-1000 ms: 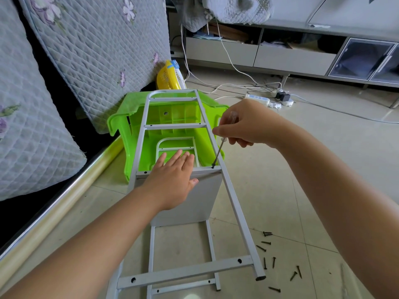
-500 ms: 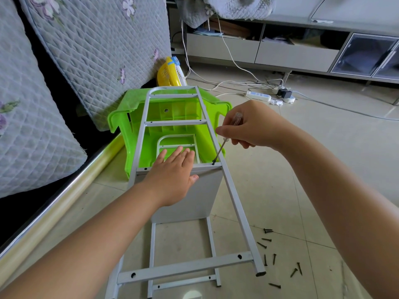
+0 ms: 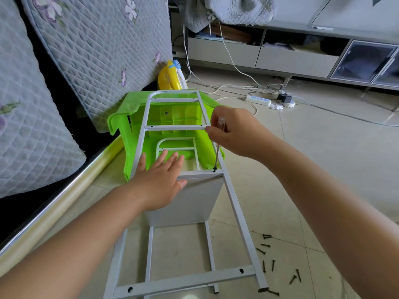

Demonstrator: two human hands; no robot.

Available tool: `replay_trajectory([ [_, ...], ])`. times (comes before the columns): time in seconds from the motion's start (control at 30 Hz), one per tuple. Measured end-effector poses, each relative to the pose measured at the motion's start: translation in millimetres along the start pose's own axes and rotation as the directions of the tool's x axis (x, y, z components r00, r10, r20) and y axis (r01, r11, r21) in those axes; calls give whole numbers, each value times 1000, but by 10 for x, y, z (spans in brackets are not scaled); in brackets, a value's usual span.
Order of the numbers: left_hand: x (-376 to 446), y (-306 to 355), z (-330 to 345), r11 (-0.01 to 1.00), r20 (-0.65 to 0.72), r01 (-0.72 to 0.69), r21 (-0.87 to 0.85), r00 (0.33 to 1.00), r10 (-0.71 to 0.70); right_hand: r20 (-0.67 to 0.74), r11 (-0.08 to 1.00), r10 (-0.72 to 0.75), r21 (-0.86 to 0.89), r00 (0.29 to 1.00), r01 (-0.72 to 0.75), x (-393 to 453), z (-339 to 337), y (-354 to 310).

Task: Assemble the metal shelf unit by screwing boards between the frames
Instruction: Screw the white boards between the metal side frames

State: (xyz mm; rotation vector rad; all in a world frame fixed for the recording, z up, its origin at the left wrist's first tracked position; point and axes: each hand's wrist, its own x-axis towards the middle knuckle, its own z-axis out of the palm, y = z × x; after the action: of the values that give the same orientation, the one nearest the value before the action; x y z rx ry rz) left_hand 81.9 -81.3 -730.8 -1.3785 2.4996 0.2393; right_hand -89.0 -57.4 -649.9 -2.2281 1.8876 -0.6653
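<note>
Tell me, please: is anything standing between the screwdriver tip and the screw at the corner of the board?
Nothing visible does. The right hand holds the screwdriver, and its tip already sits on the screw at the upper frame's rail. The left hand presses flat on the board, left of the screw and clear of it.

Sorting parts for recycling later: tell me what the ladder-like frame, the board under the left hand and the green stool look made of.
White ladder-like frame: probably painted metal tube, thin with drilled holes. Pale grey flat board: smooth matt panel, coated metal or laminate, unclear. Bright green overturned stool: glossy moulded plastic with ribs underneath.
</note>
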Motion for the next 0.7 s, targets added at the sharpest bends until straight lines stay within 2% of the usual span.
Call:
replay_trajectory([
  [0.07, -50, -47, 6, 998, 10, 39, 39, 999, -39, -38, 998, -1, 65, 999, 4, -30, 19, 28],
  [0.2, -64, -64, 31, 999, -38, 15, 42, 999, -13, -60, 979, 21, 203, 998, -9, -43, 69, 36],
  [0.4, -15, -102, 43, 1000, -91, -8, 4, 996, 8, 30, 952, 65, 299, 997, -71, -9, 13, -36],
  [0.6, 0, -111, 49, 1000, -134, -9, 14, 991, 11, -32, 996, -57, -66, 998, 55, 8, -66, -45],
  [0.7, 14, -113, 50, 1000, -144, -6, 28, 989, 10, 16, 992, -61, -114, 998, 62, -1, -99, -46],
])
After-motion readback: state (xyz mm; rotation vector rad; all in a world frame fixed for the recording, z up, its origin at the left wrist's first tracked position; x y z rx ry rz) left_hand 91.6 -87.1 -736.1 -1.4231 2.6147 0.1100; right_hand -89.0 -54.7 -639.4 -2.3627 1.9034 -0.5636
